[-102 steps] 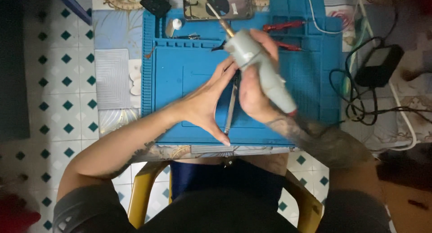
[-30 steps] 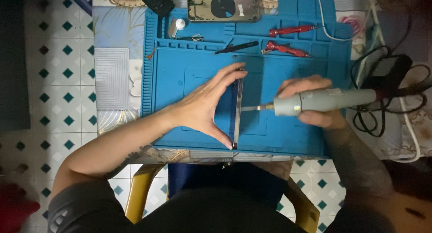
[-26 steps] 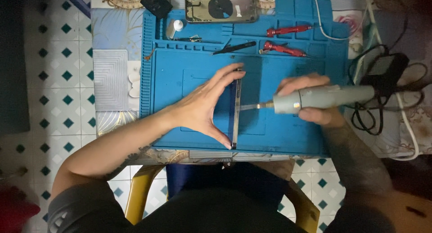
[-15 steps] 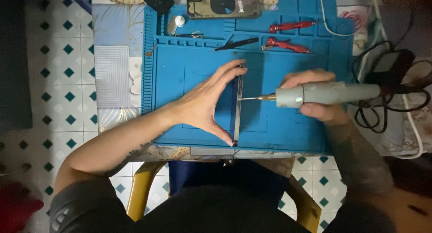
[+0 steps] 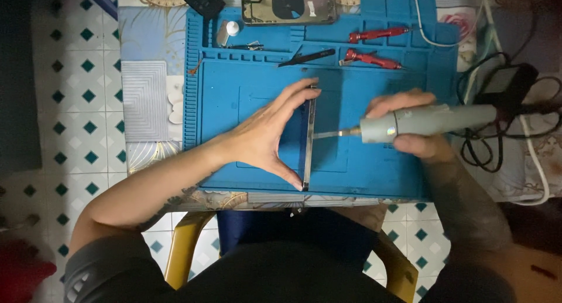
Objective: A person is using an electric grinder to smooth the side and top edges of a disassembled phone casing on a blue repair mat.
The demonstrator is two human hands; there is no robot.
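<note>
1. One view only, the head camera looking straight down. The main risk, as I judge it: the thin phone frame (image 5: pixel 308 138) stands on its long edge on the blue work mat (image 5: pixel 374 168), pinned only at its two ends. A sideways push from the driver bit could tip it or make it spring out from between the fingertips.

2. A second risk: the bit meets the frame's side at about mid-length. If it is not seated square it may skate along the metal, scratching it or running toward the thumb below.

3. A third, lesser one: the cables (image 5: pixel 492 145) coil just right of the mat, near the tool's tail, and could drag on it.

4. The left hand (image 5: pixel 263 140) is spread wide, forefinger tip on the frame's far end and thumb tip on its near end, palm resting on the mat.

5. The right hand (image 5: pixel 413 127) is closed around the grey electric screwdriver (image 5: pixel 427 121), held level with its bit touching the frame's right side.

6. Well apart at the mat's far edge lie two red-handled screwdrivers (image 5: pixel 374 45), black tweezers (image 5: pixel 307 57) and an opened phone housing (image 5: pixel 290 4), all on the patterned surface (image 5: pixel 146 39).
</note>
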